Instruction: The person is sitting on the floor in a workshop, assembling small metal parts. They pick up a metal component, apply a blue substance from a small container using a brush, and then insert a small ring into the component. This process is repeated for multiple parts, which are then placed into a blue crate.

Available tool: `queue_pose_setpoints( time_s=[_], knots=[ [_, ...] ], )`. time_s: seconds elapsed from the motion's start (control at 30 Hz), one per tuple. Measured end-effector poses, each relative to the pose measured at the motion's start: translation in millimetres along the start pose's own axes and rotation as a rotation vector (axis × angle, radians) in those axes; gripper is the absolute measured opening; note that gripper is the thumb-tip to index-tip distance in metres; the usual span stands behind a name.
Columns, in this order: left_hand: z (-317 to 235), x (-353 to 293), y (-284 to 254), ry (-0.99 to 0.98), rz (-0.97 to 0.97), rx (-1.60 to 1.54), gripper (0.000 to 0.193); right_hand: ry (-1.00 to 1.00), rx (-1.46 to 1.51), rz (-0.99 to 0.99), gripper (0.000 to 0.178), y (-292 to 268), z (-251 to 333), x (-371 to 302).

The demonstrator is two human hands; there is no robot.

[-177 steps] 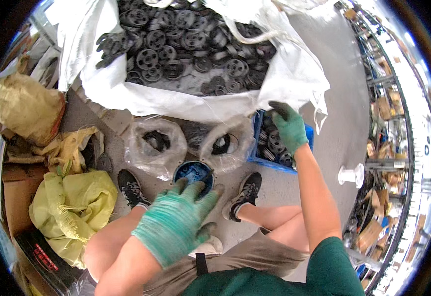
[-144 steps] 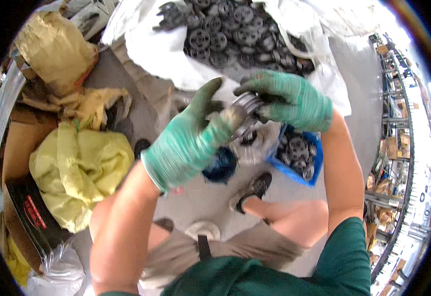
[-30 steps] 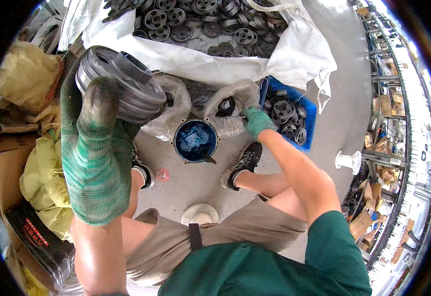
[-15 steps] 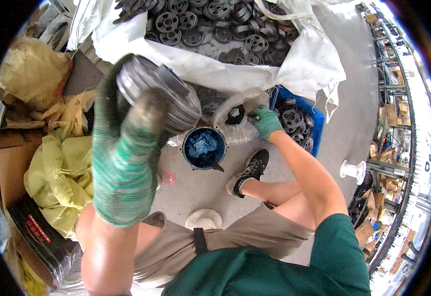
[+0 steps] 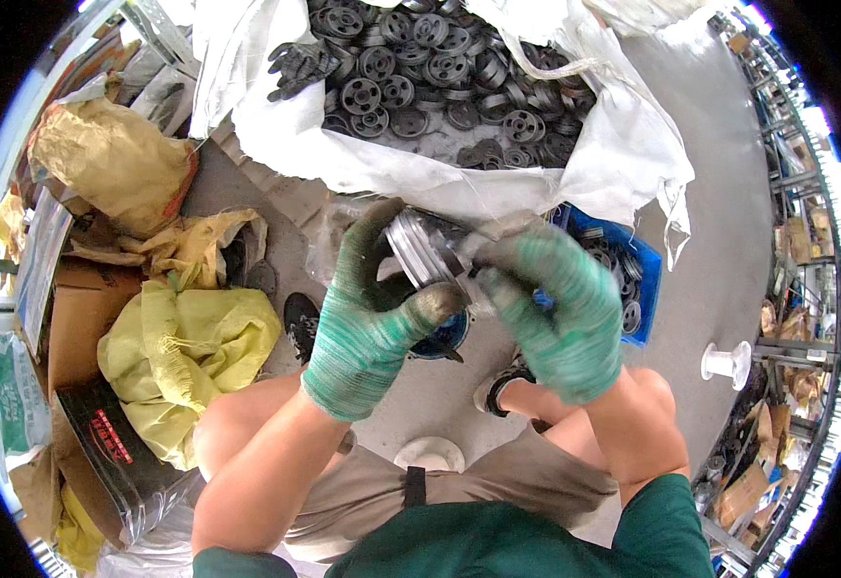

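Observation:
A grooved, silvery metal pulley (image 5: 415, 252) is held up in front of me, tilted, above a round container with a blue inside (image 5: 444, 337). My left hand (image 5: 361, 332), in a green knitted glove with dark fingertips, is closed around the pulley's left side, thumb at its lower edge. Gloved alike, my right hand (image 5: 567, 310) is at the pulley's right side, blurred by motion. Its fingers are bent together, and what they hold is too blurred to name. Both hands and the pulley hide most of the container.
Beyond my hands, a large white sack (image 5: 362, 171) holds many dark wheels and a dark glove (image 5: 300, 69). A blue bin (image 5: 646, 313) of wheels stands at right, near a white spool (image 5: 726, 362). Yellow sacking (image 5: 232, 332) and a cardboard box (image 5: 93, 308) lie left; shelving lines the far right.
My left hand has brought the pulley from the upper left, close to the camera, toward the middle. My right hand has come from the plastic beside the blue bin to the pulley's right side.

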State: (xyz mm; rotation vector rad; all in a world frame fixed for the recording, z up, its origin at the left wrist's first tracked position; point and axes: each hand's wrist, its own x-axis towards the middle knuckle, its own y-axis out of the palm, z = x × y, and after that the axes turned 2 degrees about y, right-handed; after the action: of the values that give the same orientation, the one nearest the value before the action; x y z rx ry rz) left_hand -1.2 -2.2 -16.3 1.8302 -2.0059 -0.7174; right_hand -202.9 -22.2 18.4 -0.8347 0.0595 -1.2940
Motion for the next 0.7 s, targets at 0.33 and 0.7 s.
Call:
queue_pose_setpoints(
  time_s=[0.33,0.7],
  knots=[
    [-2,-1,-2,-0.012,-0.041,0.029,0.091,-0.251,-0.22,0.025,0.033,12,-6,-18],
    [11,-1,-7,-0.051,-0.114,-0.283,0.06,0.48,0.301,-0.005,0.034,34,4,-13]
  ],
)
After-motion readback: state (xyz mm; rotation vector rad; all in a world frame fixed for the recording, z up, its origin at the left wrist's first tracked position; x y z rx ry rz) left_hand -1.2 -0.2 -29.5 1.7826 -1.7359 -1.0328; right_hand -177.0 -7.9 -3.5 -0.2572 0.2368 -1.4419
